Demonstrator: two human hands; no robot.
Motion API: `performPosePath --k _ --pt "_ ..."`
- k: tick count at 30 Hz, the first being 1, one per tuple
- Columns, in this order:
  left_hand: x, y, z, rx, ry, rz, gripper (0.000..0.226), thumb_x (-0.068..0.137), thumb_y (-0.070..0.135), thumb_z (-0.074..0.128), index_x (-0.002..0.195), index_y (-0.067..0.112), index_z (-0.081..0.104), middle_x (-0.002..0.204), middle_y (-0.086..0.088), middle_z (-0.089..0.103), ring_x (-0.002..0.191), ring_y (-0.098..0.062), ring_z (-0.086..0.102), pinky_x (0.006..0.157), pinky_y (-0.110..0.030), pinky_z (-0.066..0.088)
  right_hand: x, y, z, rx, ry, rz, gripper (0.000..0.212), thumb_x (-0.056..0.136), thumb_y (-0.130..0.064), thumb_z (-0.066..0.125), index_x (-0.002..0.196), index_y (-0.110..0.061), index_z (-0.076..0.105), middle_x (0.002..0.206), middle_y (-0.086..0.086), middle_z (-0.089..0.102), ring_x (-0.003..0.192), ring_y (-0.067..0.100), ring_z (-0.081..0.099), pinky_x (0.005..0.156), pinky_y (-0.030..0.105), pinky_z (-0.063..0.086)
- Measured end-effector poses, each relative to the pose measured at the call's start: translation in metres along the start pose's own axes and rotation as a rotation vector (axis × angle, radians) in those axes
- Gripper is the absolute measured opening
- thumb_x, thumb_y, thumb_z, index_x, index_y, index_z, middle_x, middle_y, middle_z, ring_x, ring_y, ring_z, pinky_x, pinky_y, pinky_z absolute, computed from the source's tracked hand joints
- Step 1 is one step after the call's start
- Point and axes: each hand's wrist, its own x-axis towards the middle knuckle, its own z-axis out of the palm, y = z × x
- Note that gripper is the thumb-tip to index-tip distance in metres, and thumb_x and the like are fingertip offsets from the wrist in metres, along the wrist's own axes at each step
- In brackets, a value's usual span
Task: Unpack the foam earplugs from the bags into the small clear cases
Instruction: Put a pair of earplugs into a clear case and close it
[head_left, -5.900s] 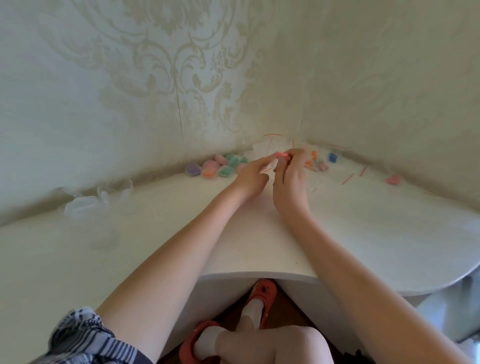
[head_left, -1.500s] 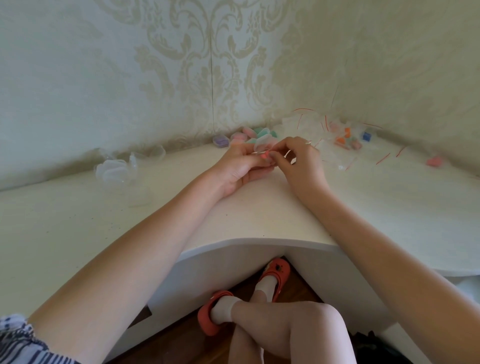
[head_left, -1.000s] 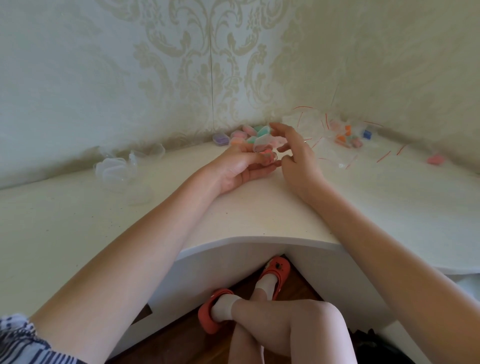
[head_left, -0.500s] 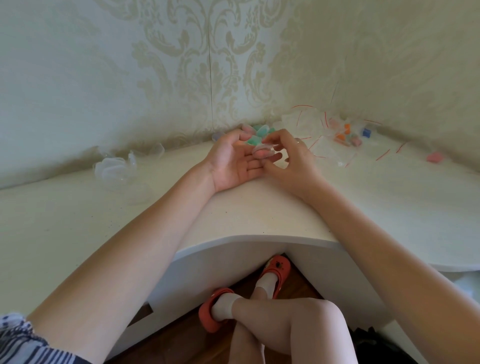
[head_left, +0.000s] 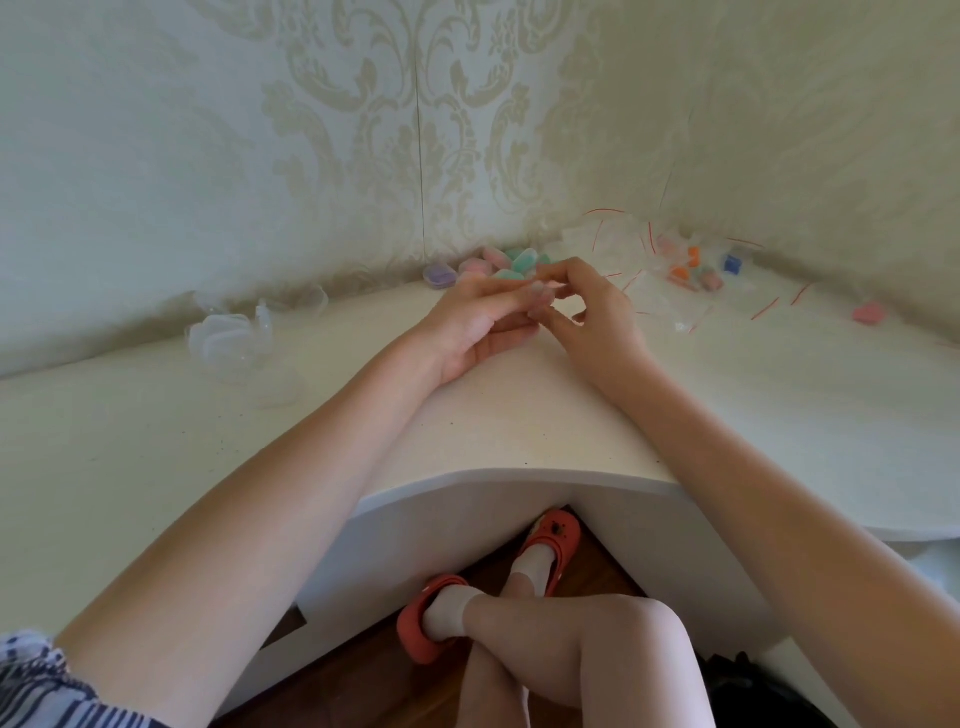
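filling a small clear plastic case (head_left: 540, 301) near the worktop's back corner
left hand (head_left: 478, 322) cradles it, right hand (head_left: 597, 317) pinches at it; next, snap shut.

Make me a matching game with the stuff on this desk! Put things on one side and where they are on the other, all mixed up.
Things:
1. purple case
2. empty clear cases
3. pink case lying alone
4. bags with red strips

Places:
A. far right of the desk, by itself
B. left of the left hand, near the wall
C. back corner, leftmost of the filled colourful cases
D. behind the right hand, piled in the corner

Pairs: 1-C, 2-B, 3-A, 4-D
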Motion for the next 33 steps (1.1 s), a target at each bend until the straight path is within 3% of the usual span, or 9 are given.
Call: performPosePath --k 2,5,8,12,17,23,26,30,33 --pt "0.002 -0.004 -0.003 0.193 0.218 0.111 0.027 0.082 0.014 0.071 0.107 0.015 0.062 0.098 0.002 0.067 0.094 -0.013 0.064 0.08 -0.02 0.052 0.001 0.003 0.002 -0.021 -0.026 0.039 0.054 0.086 -0.013 0.066 0.135 -0.015 0.042 0.131 -0.003 0.054 0.103 0.014 0.052 0.084 0.027 0.041" --pt "0.002 -0.007 -0.006 0.611 0.464 0.3 0.021 0.081 0.009 0.066 0.097 0.018 0.055 0.096 0.008 0.059 0.084 -0.008 0.057 0.064 -0.004 0.039 0.003 0.007 0.003 -0.061 -0.027 0.071 0.057 0.088 -0.005 0.058 0.14 -0.014 0.036 0.137 0.0 0.05 0.113 0.023 0.051 0.088 0.031 0.04" --pt "0.003 -0.007 -0.008 0.77 0.465 0.342 0.019 0.085 0.006 0.056 0.084 0.018 0.042 0.081 0.013 0.05 0.071 -0.001 0.047 0.056 -0.006 0.035 0.002 0.009 0.005 -0.123 -0.049 0.046 0.051 0.087 -0.005 0.055 0.135 -0.016 0.04 0.134 -0.002 0.052 0.114 0.025 0.051 0.089 0.032 0.039" --pt "0.009 -0.012 -0.013 0.994 0.451 0.227 0.015 0.09 0.018 0.054 0.081 0.016 0.043 0.078 0.002 0.05 0.082 -0.019 0.048 0.063 -0.025 0.03 0.002 0.01 0.005 -0.173 -0.031 0.07 0.041 0.086 -0.007 0.054 0.125 -0.015 0.046 0.127 0.0 0.056 0.111 0.028 0.052 0.093 0.041 0.042" --pt "0.013 -0.016 -0.012 1.13 0.362 0.179 0.02 0.093 0.022 0.053 0.104 0.006 0.054 0.127 -0.019 0.052 0.13 -0.034 0.036 0.097 -0.038 0.039 0.004 0.015 0.006 -0.238 -0.065 0.127 0.038 0.088 -0.009 0.053 0.125 -0.014 0.05 0.126 0.002 0.057 0.115 0.026 0.051 0.094 0.035 0.04" --pt "0.009 -0.014 -0.009 1.213 0.327 0.181 0.032 0.095 0.022 0.05 0.121 0.003 0.049 0.139 -0.018 0.04 0.137 -0.035 0.028 0.107 -0.042 0.032 0.006 0.015 0.005 -0.263 -0.097 0.158 0.037 0.088 -0.008 0.052 0.124 -0.014 0.052 0.127 0.003 0.057 0.117 0.024 0.051 0.095 0.033 0.039" --pt "0.006 -0.014 -0.006 1.236 0.351 0.294 0.028 0.094 0.014 0.05 0.118 0.001 0.052 0.136 -0.017 0.043 0.133 -0.033 0.033 0.105 -0.039 0.032 0.005 0.013 0.005 -0.207 -0.054 0.161 0.032 0.088 -0.005 0.048 0.118 -0.014 0.057 0.121 0.002 0.06 0.111 0.021 0.054 0.091 0.029 0.041" --pt "0.007 -0.015 0.011 1.324 0.289 0.577 0.014 0.081 0.0 0.056 0.094 -0.002 0.06 0.119 -0.022 0.057 0.125 -0.037 0.044 0.101 -0.041 0.036 0.003 0.007 -0.009 -0.009 0.167 0.213 0.034 0.084 0.005 0.04 0.098 -0.011 0.066 0.1 0.001 0.065 0.091 0.013 0.055 0.074 0.017 0.036" --pt "0.016 -0.016 0.045 1.366 0.178 0.655 0.016 0.086 0.001 0.054 0.1 0.0 0.061 0.134 -0.019 0.052 0.138 -0.034 0.033 0.109 -0.039 0.025 0.008 0.014 -0.032 -0.001 0.315 0.246 0.036 0.083 0.006 0.035 0.094 -0.011 0.065 0.095 0.001 0.064 0.091 0.016 0.057 0.077 0.023 0.042"
